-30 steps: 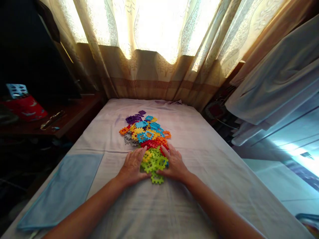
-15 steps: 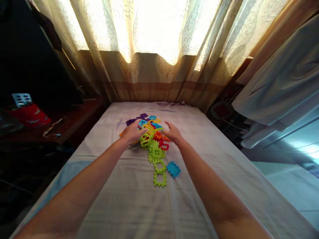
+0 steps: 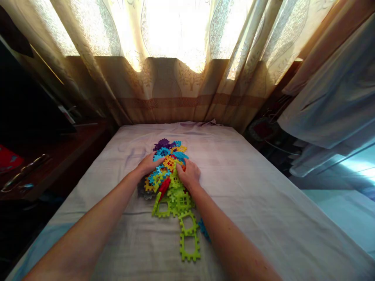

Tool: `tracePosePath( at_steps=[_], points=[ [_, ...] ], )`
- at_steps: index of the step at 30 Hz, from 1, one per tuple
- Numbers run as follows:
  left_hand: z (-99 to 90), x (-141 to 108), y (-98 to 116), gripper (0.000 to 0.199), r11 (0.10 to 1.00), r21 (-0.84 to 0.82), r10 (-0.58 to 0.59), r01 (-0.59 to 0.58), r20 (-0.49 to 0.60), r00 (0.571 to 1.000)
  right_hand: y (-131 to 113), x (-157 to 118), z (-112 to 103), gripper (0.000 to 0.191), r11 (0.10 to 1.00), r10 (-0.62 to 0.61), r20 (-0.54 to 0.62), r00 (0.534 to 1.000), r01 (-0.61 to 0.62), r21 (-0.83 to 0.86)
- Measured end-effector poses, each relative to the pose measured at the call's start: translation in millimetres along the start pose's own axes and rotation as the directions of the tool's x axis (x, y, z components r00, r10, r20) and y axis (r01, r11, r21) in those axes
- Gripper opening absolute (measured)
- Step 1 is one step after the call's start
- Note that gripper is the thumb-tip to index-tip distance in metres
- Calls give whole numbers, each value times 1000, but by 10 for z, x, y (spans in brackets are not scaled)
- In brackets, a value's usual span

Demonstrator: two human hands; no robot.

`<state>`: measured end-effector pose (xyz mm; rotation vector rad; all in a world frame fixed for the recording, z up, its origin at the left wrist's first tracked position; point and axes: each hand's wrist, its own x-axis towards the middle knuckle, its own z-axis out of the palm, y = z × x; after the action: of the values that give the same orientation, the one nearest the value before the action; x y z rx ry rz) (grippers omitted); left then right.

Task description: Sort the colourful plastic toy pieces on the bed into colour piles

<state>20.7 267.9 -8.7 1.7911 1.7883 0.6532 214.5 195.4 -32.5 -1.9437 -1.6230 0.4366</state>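
Note:
A heap of interlocking plastic building tiles (image 3: 170, 163) in purple, blue, yellow, red and green lies on the sheet, with notched edges and some square openings. Against its left side rests my left hand (image 3: 148, 164), open, thumb and fingers apart over blue tiles. My right hand (image 3: 190, 173) cups the right side, thumb spread from the fingers near orange and green tiles; its far fingertips are partly hidden. A red tile (image 3: 164, 187) leans at the front of the heap. Green frame tiles (image 3: 190, 246) trail toward me. A blue tile (image 3: 203, 229) is partly covered by my right forearm.
The heap lies on a bed with a pale sheet (image 3: 240, 183). Curtains (image 3: 164, 89) hang behind it. Dark wooden furniture (image 3: 58, 164) with a red object (image 3: 8, 159) stands at left. Cloths (image 3: 331, 97) hang at right.
Both hands have come down from above onto the sides of the heap. A red tile and a green frame now show at its front left. The view has shifted closer and to the right.

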Motion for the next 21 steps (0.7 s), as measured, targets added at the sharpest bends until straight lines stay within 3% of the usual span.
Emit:
tracePosePath(
  at_steps=[3, 6, 9, 11, 13, 16, 19, 21],
  points=[
    [117, -144, 138, 70, 988, -150, -15, 18, 23, 1000, -193, 22, 101, 53, 989, 12, -18, 1000, -10, 146],
    [113, -308, 343, 62, 950, -311, -9, 29, 66, 998, -425, 56, 155, 55, 944, 6, -86, 996, 23, 330],
    [-42, -503, 541, 58, 871, -489, 7, 50, 115, 993, -633, 67, 111, 54, 882, -65, -139, 988, 122, 455],
    [-217, -654, 603, 57, 706, -696, -2, 129, 179, 984, -704, 82, 9, 53, 847, -182, -139, 973, 227, 481],
    [-411, -815, 580, 58, 639, -745, -36, 193, 222, 974, -704, 158, -138, 50, 815, -321, -127, 939, 342, 468],
    [-637, -1061, 388, 63, 770, -608, -112, 190, 165, 980, -618, 480, -335, 43, 842, -393, -101, 914, 402, 360],
    [-681, -1341, 56, 83, 914, -384, -86, 130, 129, 988, -527, 985, -347, 48, 961, -226, 7, 974, 222, 165],
    [-598, -1568, -202, 94, 984, -179, 22, -3, 103, 994, -492, 1301, -229, 54, 996, -93, 95, 991, 93, -2]
  ],
)
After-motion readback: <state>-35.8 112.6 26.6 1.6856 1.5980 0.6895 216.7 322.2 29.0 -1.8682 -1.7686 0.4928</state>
